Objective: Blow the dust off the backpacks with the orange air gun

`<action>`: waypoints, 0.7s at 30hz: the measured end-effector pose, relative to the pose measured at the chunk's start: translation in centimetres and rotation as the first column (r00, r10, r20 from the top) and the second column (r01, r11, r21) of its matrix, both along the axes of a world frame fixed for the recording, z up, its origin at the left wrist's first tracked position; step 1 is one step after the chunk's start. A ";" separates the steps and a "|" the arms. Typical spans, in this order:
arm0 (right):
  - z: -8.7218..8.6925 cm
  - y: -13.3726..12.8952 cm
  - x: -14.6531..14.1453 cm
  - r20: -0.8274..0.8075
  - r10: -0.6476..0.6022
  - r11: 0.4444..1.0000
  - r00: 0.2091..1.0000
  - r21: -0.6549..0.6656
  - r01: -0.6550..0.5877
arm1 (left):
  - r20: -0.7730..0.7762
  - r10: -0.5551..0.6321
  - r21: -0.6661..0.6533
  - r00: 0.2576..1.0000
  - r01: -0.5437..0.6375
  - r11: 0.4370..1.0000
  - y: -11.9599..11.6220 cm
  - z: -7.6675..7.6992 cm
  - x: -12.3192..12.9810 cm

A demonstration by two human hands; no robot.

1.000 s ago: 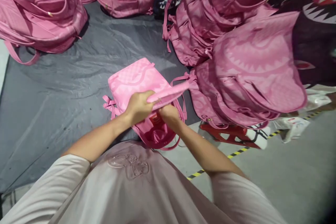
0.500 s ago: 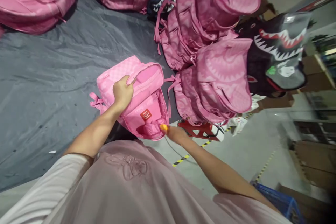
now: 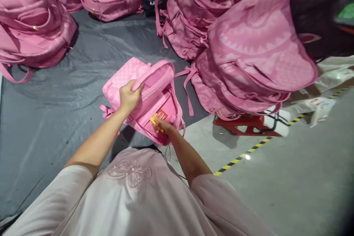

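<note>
A small pink backpack (image 3: 121, 72) lies gaping on the grey cloth in front of me. My left hand (image 3: 128, 97) is closed on the edge of its raised flap, holding the mouth apart. Inside shows a red label (image 3: 162, 114) with pale print. My right hand (image 3: 163, 126) is closed and reaches into the opening, beside the label. Between its fingers is a small yellow tool (image 3: 154, 118), mostly covered, so its kind does not show. A pink strap with a knotted end lies at the bag's left side.
Stacked pink backpacks (image 3: 249, 44) rise close on the right, with more pink backpacks (image 3: 35, 18) at the back left. A dark shark-face bag (image 3: 312, 11) stands far right. The grey cloth (image 3: 83, 92) ends near the red and white object (image 3: 246, 124) on the floor.
My right hand moved left and deeper into the backpack with the yellow tool, from its right rim to near the label. My left hand keeps its hold. The view shifted.
</note>
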State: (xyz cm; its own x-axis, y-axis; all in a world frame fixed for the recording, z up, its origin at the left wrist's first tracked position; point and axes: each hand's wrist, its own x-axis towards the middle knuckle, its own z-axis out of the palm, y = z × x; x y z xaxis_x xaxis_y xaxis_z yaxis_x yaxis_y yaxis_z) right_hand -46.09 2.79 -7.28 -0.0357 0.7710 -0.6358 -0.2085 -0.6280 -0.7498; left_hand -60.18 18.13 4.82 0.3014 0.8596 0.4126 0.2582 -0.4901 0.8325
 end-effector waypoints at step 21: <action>-1.8 -1.5 -0.3 -0.291 -0.144 0.989 0.946 -0.030 0.141 | -0.186 -0.015 0.206 0.982 0.054 0.977 1.6 1.9 2.7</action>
State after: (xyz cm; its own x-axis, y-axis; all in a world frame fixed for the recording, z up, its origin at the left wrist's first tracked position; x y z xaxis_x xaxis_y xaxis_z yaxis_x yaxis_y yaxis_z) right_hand -46.41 1.32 -9.13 -0.1107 0.7763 -0.6206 -0.5053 -0.5817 -0.6375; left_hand -57.50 19.77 6.75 0.4159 0.7477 0.5177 0.3759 -0.6597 0.6508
